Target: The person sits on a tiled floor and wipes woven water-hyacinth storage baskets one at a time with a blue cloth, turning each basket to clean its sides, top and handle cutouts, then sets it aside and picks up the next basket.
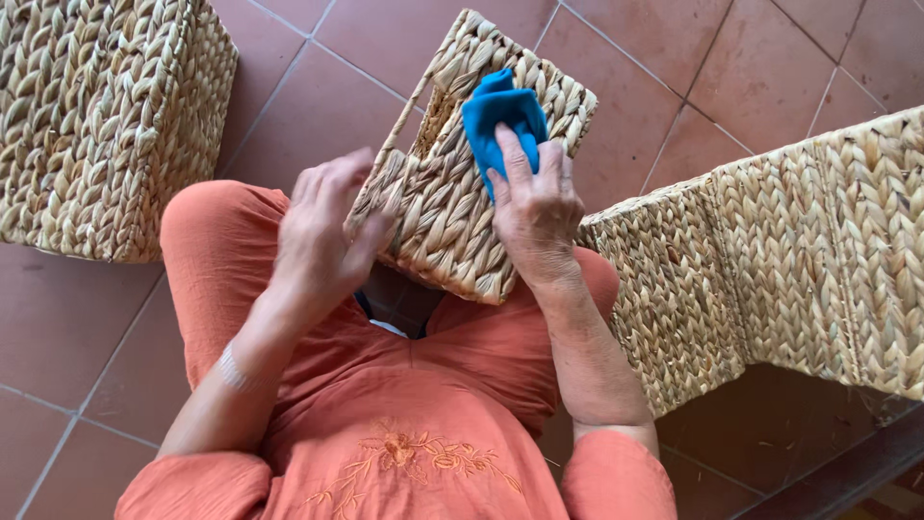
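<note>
Head view | small woven basket (452,207) tilted on lap | left hand (322,236) fingers curled, steadying its corner | right hand (534,207) flat, pressing blue cloth (500,120) on its side | step, judged: wiping | next: firm support, even strokes

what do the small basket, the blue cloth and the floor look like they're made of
Small basket: seemingly plaited natural fibre, straw or seagrass perhaps; thick pale braided strands, matte and dry.
Blue cloth: soft fabric, possibly microfibre; it folds limply under the right hand, no sheen.
Floor: likely fired clay tile; reddish-brown squares with pale grout lines, dull finish.
</note>
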